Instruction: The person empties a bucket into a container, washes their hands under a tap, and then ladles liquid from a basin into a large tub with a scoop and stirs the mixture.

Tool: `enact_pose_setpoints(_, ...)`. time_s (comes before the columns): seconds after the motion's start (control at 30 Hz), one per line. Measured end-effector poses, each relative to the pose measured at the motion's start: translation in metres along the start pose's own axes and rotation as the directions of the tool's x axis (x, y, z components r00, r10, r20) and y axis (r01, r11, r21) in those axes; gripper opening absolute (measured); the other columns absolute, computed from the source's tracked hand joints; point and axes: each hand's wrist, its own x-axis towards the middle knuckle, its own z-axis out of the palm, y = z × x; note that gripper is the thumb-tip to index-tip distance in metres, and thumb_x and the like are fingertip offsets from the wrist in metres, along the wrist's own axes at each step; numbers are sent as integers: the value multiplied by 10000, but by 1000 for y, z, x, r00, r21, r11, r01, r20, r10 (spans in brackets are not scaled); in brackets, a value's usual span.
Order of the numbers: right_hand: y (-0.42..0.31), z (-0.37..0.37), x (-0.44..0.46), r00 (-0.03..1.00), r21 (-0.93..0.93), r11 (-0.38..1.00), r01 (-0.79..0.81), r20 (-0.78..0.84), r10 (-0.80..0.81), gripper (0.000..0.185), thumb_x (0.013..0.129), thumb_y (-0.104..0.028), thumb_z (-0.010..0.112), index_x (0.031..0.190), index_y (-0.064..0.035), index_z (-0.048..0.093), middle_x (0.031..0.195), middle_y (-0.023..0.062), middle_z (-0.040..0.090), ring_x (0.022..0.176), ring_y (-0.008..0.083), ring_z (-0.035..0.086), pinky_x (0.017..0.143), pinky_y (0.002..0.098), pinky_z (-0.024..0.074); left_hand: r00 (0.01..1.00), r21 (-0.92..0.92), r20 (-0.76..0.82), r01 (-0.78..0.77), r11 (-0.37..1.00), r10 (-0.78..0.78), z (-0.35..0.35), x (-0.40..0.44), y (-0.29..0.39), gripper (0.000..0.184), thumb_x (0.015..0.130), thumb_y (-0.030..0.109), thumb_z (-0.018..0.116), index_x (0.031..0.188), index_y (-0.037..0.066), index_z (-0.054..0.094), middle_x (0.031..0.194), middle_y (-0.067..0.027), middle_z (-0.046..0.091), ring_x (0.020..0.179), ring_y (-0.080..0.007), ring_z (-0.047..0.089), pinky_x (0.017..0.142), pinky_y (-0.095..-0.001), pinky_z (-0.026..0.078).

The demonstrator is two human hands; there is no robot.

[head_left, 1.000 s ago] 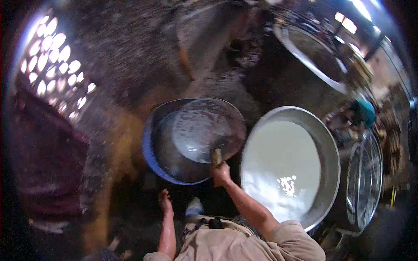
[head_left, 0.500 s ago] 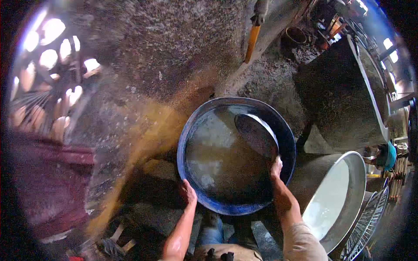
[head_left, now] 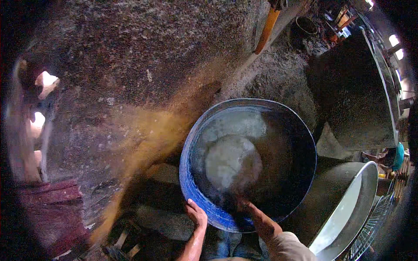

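A large blue drum (head_left: 188, 187) with a scuffed rim stands in front of me, with cloudy liquid inside. My left hand (head_left: 197, 214) holds the drum at its near left rim, fingers closed against the edge. Inside the drum, my right hand (head_left: 243, 204) reaches down in the shadow to the near edge of a round, shallow bowl (head_left: 233, 161). The bowl lies low, at or in the liquid. The right fingertips are dark and partly hidden, but they appear closed on the bowl's edge.
At the right, a big metal pot (head_left: 372, 182) holds white liquid, beside a wire rack (head_left: 374, 224). Behind it stands a large dark tub (head_left: 352, 95). A maroon cloth (head_left: 52, 213) hangs at the left. Farther right is a person in a teal garment (head_left: 398, 156).
My right hand has moved from the drum's right side down and left, taking the bowl from a tilted pose near the right wall to the liquid. My left hand stays at the rim.
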Motion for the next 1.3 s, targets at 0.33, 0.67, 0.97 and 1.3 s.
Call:
enact_pose_setpoints(0.33,-84,2,-45,956,-247,942,-227,127,264,215,785,-226,679,679,-85,555,582,7,536,462,115,510,424,267,407,996,-219,-11,82,972,-86,22,15,-17,491,954,365,352,983,-86,543,1010,-293,552,947,-429,523,805,-457,417)
enact_pose_setpoints(0.67,-253,-24,-295,983,-323,938,-126,89,163,186,778,-155,683,814,-35,546,622,19,539,497,101,521,438,270,430,933,-463,265,-100,881,245,-85,-11,22,461,879,392,527,1131,6,531,1045,-113,559,972,-229,523,874,-403,396)
enact_pose_setpoints(0.97,-308,-116,-523,892,-175,922,-345,-368,264,127,781,-128,634,749,-53,537,608,23,514,511,118,513,428,283,423,781,-299,612,371,879,-121,-127,-130,90,377,775,293,578,1111,125,549,943,-8,583,745,-142,541,580,-262,390)
enact_pose_setpoints(1.3,-149,-271,-580,760,118,972,-203,-607,232,135,706,-40,654,745,-12,528,611,64,521,493,173,531,423,320,460,796,-127,594,232,964,-113,-157,-188,118,350,806,332,545,1093,132,553,942,-52,585,749,-165,547,584,-293,400)
